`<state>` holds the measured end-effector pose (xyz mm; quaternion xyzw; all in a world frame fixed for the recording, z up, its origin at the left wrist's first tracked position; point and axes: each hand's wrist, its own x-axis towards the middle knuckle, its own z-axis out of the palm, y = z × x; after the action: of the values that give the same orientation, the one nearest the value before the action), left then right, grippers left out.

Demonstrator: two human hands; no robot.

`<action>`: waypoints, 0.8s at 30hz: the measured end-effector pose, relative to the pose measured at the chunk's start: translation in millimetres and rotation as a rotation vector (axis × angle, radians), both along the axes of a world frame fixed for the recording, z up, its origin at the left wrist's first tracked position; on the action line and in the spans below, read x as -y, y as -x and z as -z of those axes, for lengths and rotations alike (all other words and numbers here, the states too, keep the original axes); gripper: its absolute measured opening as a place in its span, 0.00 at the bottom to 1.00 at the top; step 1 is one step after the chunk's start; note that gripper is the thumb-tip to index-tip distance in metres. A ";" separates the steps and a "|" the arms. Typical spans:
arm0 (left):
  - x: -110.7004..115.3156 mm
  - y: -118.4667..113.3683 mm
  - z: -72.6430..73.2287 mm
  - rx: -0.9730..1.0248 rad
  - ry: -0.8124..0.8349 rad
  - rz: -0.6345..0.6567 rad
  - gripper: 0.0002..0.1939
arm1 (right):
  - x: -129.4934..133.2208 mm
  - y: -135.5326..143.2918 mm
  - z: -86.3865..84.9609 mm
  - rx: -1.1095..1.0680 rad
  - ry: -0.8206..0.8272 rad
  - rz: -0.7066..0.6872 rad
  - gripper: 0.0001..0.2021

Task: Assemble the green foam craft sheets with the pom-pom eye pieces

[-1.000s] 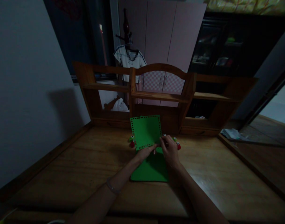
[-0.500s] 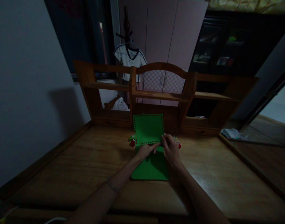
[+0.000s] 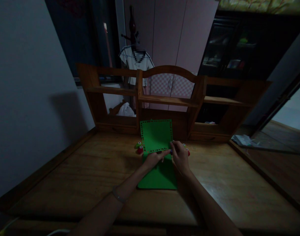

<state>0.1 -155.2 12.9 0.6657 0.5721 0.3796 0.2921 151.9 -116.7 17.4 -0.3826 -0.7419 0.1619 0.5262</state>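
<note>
A green panel (image 3: 156,135) edged with small dark dots stands upright behind a green sheet (image 3: 158,177) lying on the wooden desk. My left hand (image 3: 156,159) is at the panel's lower edge, fingers pressed together and pointing right; what they grip is too small to name. At the lower right corner my right hand (image 3: 178,154) pinches something hidden by its fingers. Red and green toys with round eyes sit on both sides, such as the red one (image 3: 140,150) at the left; those at the right are partly behind my right hand.
A wooden shelf unit (image 3: 168,100) spans the back of the desk (image 3: 98,170). Behind it hangs a white shirt (image 3: 137,64). A wall (image 3: 29,98) bounds the left side. A plastic-wrapped item (image 3: 244,140) lies beyond the right edge.
The dotted panel's lower left edge has shifted slightly, showing more of the red toy. Both hands stay nearly in place.
</note>
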 end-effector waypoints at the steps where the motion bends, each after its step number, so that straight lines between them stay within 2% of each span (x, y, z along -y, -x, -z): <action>1: -0.5 -0.6 1.2 0.038 -0.003 -0.006 0.19 | 0.3 0.0 -0.2 0.000 -0.001 -0.001 0.10; 4: -3.1 -0.9 6.1 0.176 -0.003 0.008 0.17 | 1.1 0.0 -1.2 -0.004 -0.009 0.000 0.10; 7: -5.3 -0.9 10.1 0.220 0.020 0.017 0.16 | 1.0 -0.5 -1.8 -0.017 -0.008 0.001 0.11; 13: -3.4 -1.4 8.7 0.322 0.005 0.019 0.18 | 1.2 0.8 -0.3 -0.027 -0.003 0.013 0.11; 16: -6.1 1.1 11.3 0.345 0.030 -0.048 0.29 | 2.6 1.6 -2.7 -0.025 0.016 -0.003 0.12; 19: -13.4 3.9 17.1 0.486 0.056 -0.162 0.28 | 1.1 -6.0 -12.0 -0.016 -0.006 0.010 0.12; 21: -17.9 5.1 19.5 0.612 0.034 -0.237 0.27 | -3.4 -18.5 -20.5 -0.022 -0.055 0.081 0.13; 24: -20.7 6.2 17.8 0.732 -0.045 -0.298 0.27 | -14.5 -44.1 -30.0 -0.070 -0.133 0.286 0.15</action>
<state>-6.1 -134.5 -4.9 0.4022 0.5122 0.6425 0.4039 196.0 -102.2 47.4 -0.4428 -0.6700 0.0493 0.5937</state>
